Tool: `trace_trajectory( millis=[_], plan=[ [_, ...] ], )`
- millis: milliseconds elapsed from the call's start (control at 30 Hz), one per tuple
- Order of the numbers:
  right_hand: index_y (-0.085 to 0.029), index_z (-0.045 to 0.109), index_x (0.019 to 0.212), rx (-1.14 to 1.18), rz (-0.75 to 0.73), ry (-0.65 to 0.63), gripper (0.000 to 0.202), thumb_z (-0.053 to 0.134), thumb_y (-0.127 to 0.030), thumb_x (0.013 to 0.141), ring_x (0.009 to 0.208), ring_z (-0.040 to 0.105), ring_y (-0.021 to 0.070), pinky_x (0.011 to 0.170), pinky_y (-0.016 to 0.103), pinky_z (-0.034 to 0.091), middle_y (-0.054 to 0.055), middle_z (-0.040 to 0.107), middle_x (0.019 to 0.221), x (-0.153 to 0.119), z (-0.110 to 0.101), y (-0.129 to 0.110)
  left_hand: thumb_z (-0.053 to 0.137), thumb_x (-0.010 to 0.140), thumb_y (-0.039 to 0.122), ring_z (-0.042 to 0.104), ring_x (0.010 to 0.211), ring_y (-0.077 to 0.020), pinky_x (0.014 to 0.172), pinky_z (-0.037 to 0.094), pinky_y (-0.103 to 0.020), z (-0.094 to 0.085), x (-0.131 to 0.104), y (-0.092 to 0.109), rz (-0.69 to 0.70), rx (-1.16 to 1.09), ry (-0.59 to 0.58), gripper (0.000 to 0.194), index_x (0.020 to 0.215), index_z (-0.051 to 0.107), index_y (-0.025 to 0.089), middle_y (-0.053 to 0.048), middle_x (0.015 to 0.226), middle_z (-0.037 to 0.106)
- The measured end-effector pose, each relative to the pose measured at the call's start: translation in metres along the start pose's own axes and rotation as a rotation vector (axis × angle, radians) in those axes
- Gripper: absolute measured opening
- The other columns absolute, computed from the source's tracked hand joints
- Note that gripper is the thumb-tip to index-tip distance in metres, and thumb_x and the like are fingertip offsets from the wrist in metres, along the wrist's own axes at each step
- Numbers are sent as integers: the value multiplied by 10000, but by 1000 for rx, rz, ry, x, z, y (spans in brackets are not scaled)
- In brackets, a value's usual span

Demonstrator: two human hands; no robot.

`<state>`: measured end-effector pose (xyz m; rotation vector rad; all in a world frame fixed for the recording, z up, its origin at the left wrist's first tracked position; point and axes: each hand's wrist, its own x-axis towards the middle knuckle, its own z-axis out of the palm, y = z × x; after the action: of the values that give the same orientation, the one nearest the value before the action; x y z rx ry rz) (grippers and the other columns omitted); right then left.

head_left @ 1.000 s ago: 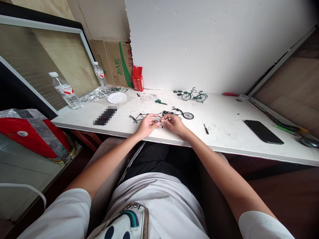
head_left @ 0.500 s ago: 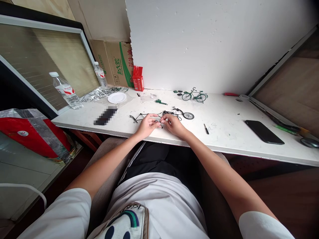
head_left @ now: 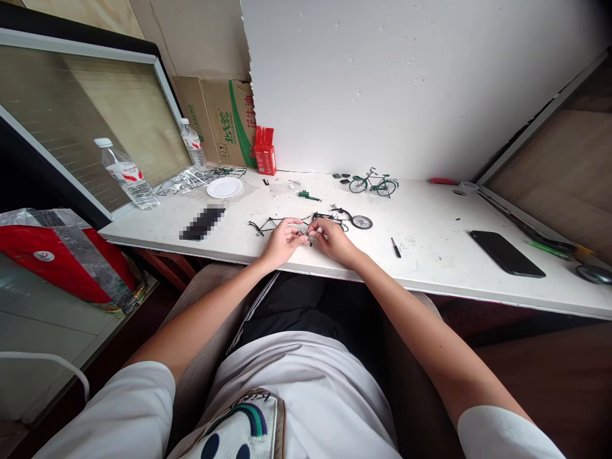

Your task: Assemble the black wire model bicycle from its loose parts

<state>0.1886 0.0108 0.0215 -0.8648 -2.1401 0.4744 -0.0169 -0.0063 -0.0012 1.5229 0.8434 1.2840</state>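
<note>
My left hand (head_left: 285, 242) and my right hand (head_left: 329, 237) meet near the table's front edge, both with fingers pinched on a small metallic part (head_left: 306, 235). The part's exact shape is too small to tell. Just behind my hands lie thin black model bicycle parts: a frame piece (head_left: 262, 225) to the left, and a black wheel (head_left: 361, 222) with a curved fender to the right. A finished-looking green model bicycle (head_left: 373, 184) stands farther back. A green piece (head_left: 308, 196) lies between it and my hands.
On the white table (head_left: 430, 255) are a small knife-like tool (head_left: 396, 248), a black phone (head_left: 507, 254), a white plate (head_left: 224, 187) and a pixelated dark object (head_left: 203, 223). Water bottles (head_left: 128, 175), a red box (head_left: 265, 151) and a cardboard box (head_left: 224, 121) stand at the left.
</note>
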Motion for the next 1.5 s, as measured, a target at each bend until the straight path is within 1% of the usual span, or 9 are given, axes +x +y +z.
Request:
trace_trajectory(
  millis=[100,333,500,700,900,1000,1200,1333,1500],
  plan=[
    [-227,631,970,5,-2,4,143,515,-294,1023,889,587,238,836,369,452,84,704,965,0,0,0,833,874,319,793,871,-216,902,603,-396,0,0,0,-6,-4,-2,487,1242,539,193,-45,946,743],
    [-230,609,983,18,2,11,140,501,-306,1031,922,590,247,863,380,455,88,686,981,-2,2,-3,844,863,331,788,869,-213,900,605,-400,0,1,0,-21,-16,2,510,1242,533,192,-50,956,741],
    [-229,622,965,23,10,5,135,513,-289,1015,918,596,245,859,378,461,87,692,966,-1,2,-1,826,872,294,785,863,-210,900,600,-398,1,0,1,-5,3,5,481,1241,535,193,-42,937,739],
    [-210,693,949,77,106,9,209,586,-385,992,888,620,230,768,350,481,93,725,994,0,-1,-5,799,890,279,781,872,-220,899,592,-406,2,-2,1,44,46,17,435,1228,539,194,-47,925,740],
    [-185,739,941,190,226,-58,335,624,-500,964,805,639,204,735,343,494,79,760,931,2,-6,-10,781,893,254,776,875,-223,902,584,-401,3,-3,1,62,73,23,417,1232,546,199,-44,907,741],
    [-176,762,937,249,267,-79,390,653,-551,935,848,664,211,745,333,499,88,776,949,2,-9,-10,778,892,242,777,870,-222,879,581,-384,3,-3,1,74,86,25,405,1225,552,198,-40,898,737],
    [-160,796,926,305,295,-126,474,696,-622,883,885,675,211,818,326,502,90,787,978,3,-16,-9,767,892,217,779,860,-210,865,579,-362,3,-3,2,78,97,22,391,1223,560,198,-32,892,738],
    [-160,811,934,322,310,-149,482,716,-627,866,890,674,214,852,337,499,87,791,968,3,-18,-10,777,878,211,784,858,-217,864,581,-366,2,-3,1,69,89,24,410,1226,562,193,-38,899,741],
    [-165,813,895,342,339,-133,481,739,-637,838,867,659,207,854,341,489,80,789,925,5,-20,-14,802,860,237,788,850,-217,863,595,-369,1,-2,1,43,34,23,444,1229,560,189,-36,907,738]
  ],
)
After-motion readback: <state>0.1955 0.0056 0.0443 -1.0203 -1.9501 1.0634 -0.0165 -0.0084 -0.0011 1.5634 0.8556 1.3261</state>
